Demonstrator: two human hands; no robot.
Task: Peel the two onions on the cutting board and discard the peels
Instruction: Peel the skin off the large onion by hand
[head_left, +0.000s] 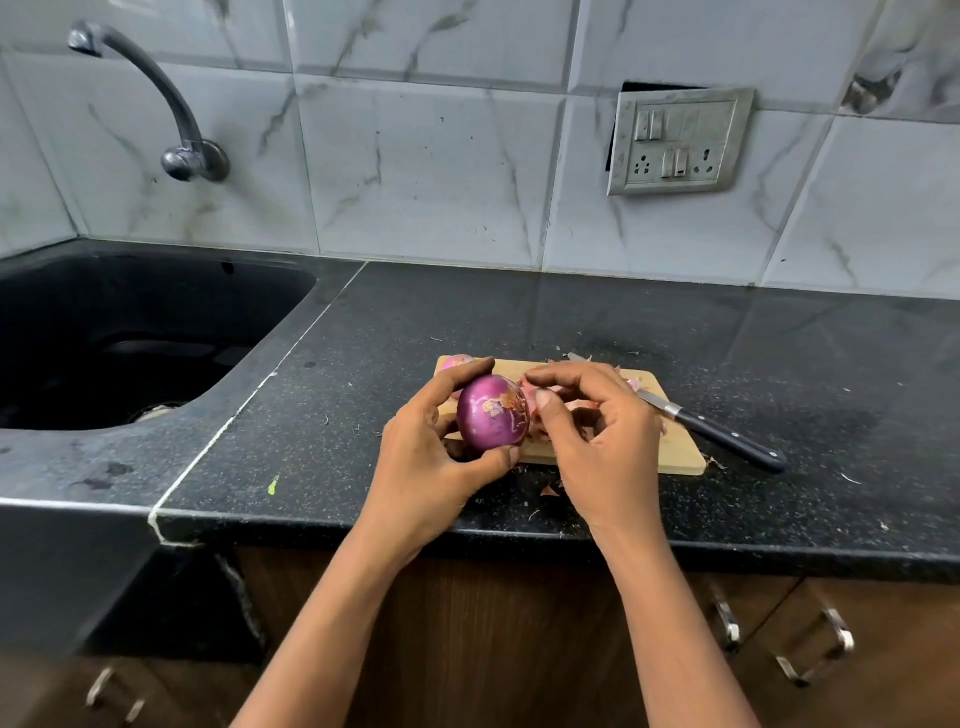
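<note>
My left hand (426, 447) grips a purple onion (491, 413) just above the wooden cutting board (680, 452), fingers over its top and thumb under it. Thin shreds of dry skin still cling to its right side. My right hand (597, 431) pinches a strip of papery peel (527, 392) at the onion's right end. A second onion (457, 361) lies at the board's far left corner, mostly hidden behind my left fingers. Loose pinkish peels (631, 384) lie on the board under and beyond my right hand.
A black-handled knife (727, 434) lies across the board's right edge, its handle on the black counter (363, 364). A dark sink (130, 338) with a wall tap (156, 98) sits at the left. Peel scraps (548, 491) dot the counter near its front edge.
</note>
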